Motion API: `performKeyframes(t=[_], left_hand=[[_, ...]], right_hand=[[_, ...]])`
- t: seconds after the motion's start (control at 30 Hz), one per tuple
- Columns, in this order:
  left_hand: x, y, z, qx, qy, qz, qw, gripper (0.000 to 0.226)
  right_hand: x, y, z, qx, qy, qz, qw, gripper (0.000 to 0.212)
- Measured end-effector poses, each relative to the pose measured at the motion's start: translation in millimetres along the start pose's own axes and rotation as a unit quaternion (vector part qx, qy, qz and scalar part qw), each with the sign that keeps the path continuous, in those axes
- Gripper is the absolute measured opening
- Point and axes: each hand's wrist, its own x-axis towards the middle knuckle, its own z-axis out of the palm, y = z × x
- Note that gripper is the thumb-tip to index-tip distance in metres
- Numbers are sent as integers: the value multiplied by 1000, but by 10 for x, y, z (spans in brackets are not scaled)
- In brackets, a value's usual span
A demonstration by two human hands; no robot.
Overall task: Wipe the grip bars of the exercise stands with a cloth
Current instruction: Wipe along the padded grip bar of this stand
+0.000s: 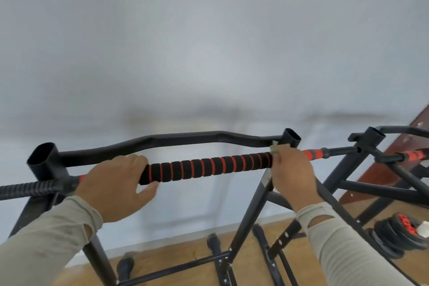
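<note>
A black foam grip bar with red rings (206, 167) runs across the middle of the view on a black metal exercise stand (46, 162). My left hand (116, 183) is wrapped around the bar's left end. At the bar's right end, my right hand (292, 174) presses a pale cloth (276, 146) around the bar; only a small corner of the cloth shows above the fingers. A second stand (369, 139) with a red-and-black grip (415, 154) is at the right.
A curved black bar (176, 138) arches behind the grip bar. The stand's legs and crossbars (209, 260) stand on a wooden floor below. Black weight plates with red centres (401, 230) lie on the floor at the lower right. A pale wall fills the background.
</note>
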Motion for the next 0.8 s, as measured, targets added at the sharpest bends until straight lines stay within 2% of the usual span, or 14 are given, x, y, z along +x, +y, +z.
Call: performKeyframes(t=[0.13,0.27,0.33,0.4,0.5,0.6,0.7,0.8], left_hand=[[44,40,-78,23,-61,-58,996,49],[100,54,-131,2,-79,-108,991,30],[101,31,-136,1,-94,-111,989,28],[106,1,-149,-6,-114,-103,988,28],[121,-49,-185,-12,-134,-85,987,27],[119,-66,-193,-11,-139,-65,988,27],[130,-60,-182,0,-132,-49,990,29],[124,-87,-180,-19,-114,-44,992,30]], right_hand=[[-367,-936,228,93,32,-134,986,17],[-866,-1798,496,190,49,-276,941,13],[-901,-1866,559,198,47,-336,920,16],[-748,-1658,528,186,56,-367,910,17],[-398,-1062,390,101,50,-299,948,29],[-80,-408,206,-44,12,-171,984,20],[122,65,49,-98,-24,-52,994,24],[195,228,56,-103,-38,18,994,24]])
